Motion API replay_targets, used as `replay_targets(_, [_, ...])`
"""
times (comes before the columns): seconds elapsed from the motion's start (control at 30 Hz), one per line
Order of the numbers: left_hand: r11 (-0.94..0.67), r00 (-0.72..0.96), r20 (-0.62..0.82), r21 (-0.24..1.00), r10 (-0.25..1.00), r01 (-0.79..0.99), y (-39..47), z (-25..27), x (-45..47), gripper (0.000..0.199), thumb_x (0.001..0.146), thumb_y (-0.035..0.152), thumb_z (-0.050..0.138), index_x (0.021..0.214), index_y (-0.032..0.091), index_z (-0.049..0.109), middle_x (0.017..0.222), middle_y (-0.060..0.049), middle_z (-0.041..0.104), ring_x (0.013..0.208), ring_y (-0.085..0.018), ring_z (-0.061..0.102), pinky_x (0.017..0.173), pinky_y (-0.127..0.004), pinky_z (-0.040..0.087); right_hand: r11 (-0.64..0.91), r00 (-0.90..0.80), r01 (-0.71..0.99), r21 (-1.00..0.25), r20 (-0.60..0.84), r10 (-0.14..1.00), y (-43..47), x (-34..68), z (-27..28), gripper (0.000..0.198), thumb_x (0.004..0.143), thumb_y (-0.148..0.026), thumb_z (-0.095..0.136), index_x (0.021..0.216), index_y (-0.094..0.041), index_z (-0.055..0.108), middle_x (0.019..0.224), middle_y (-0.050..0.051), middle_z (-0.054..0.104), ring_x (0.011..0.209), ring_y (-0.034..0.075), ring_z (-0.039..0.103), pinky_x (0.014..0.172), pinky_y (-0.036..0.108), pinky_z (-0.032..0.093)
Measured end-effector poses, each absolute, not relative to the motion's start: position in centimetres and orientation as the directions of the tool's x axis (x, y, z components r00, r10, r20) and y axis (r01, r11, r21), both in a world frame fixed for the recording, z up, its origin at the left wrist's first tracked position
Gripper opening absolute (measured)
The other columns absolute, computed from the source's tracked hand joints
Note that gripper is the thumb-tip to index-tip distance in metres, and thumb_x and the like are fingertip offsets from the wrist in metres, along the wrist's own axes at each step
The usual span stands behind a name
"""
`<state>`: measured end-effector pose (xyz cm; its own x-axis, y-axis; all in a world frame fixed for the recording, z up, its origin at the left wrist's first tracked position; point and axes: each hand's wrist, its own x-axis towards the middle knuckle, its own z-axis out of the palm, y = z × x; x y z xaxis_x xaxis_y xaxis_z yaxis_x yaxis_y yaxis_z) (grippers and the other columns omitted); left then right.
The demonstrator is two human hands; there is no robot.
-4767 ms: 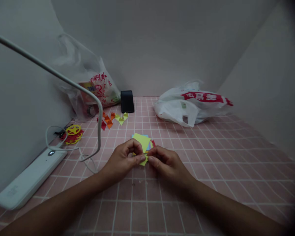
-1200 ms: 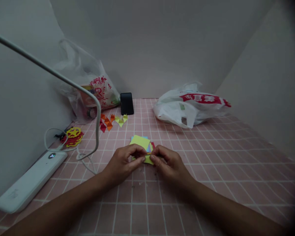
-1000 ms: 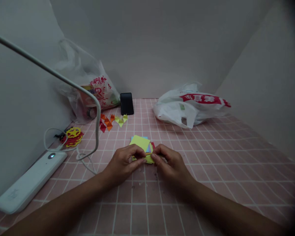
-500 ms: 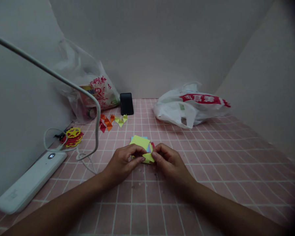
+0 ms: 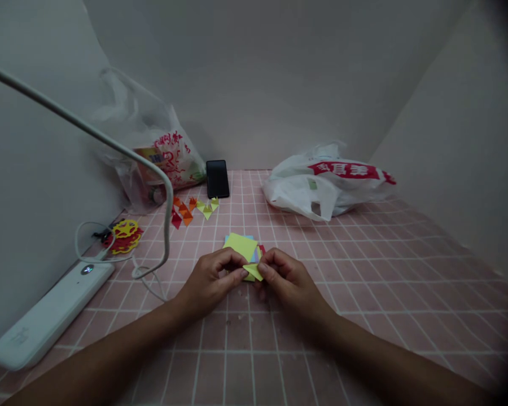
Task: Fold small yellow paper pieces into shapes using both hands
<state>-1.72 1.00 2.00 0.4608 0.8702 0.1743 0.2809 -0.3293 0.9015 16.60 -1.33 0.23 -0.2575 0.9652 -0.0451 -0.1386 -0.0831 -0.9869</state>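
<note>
A small folded piece of yellow paper (image 5: 253,272) is pinched between my two hands, just in front of a stack of coloured paper squares (image 5: 242,243) with a yellow sheet on top. My left hand (image 5: 215,277) grips its left corner between thumb and forefinger. On the right edge, the thumb and fingers of my right hand (image 5: 285,276) close the same way. Blue, purple and red sheet edges show beneath the top square. Farther back lie several folded paper pieces (image 5: 186,214) in red, orange and yellow.
A black phone (image 5: 217,179) lies near the back wall between a clear plastic bag (image 5: 169,152) and a white plastic bag (image 5: 325,183). At left are a white power bank (image 5: 53,313), yellow and red cut-outs (image 5: 125,235) and a looping white cable (image 5: 168,225).
The yellow paper has turned and now looks like a narrower, pointed shape. My right hand has shifted slightly left, closer to my left hand.
</note>
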Motion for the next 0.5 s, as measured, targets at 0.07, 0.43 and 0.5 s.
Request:
replay_targets(0.07, [-0.269,0.447,0.137,0.930,0.884,0.248,0.98,1.84,-1.71,0.009,0.083,0.023,0.059,0.082,0.015,0.063,0.076,-0.002,0.064,0.073,-0.015,0.058,0.070,-0.028,0.044,-0.074,-0.268,-0.113,-0.991,-0.042,0.963,-1.40,16.59,0.23,0.021,0.088,-0.036,0.056,0.078,-0.019,0.048,0.061,-0.004,0.057,0.049,0.010,0.052,0.048,0.023,0.039])
replay_targets(0.43, [-0.129,0.406,0.057,0.980,0.912,0.152,0.97,1.72,-1.33,0.008,0.076,0.024,0.061,0.075,0.016,0.060,0.075,-0.001,0.062,0.072,-0.015,0.058,0.070,-0.028,0.046,0.162,-0.290,0.161,-0.973,0.110,0.951,-1.68,16.96,0.91,0.018,0.088,-0.028,0.056,0.073,-0.018,0.053,0.064,-0.002,0.051,0.059,0.011,0.044,0.054,0.025,0.034])
replay_targets(0.5, [-0.114,0.423,0.033,0.979,0.906,0.167,0.88,1.71,-1.32,0.008,0.076,0.024,0.062,0.075,0.016,0.060,0.074,-0.001,0.063,0.070,-0.015,0.058,0.068,-0.028,0.046,0.183,-0.294,0.177,-0.967,0.125,0.947,-1.75,16.91,0.99,0.017,0.088,-0.026,0.055,0.073,-0.018,0.055,0.066,-0.002,0.052,0.060,0.012,0.045,0.056,0.025,0.034])
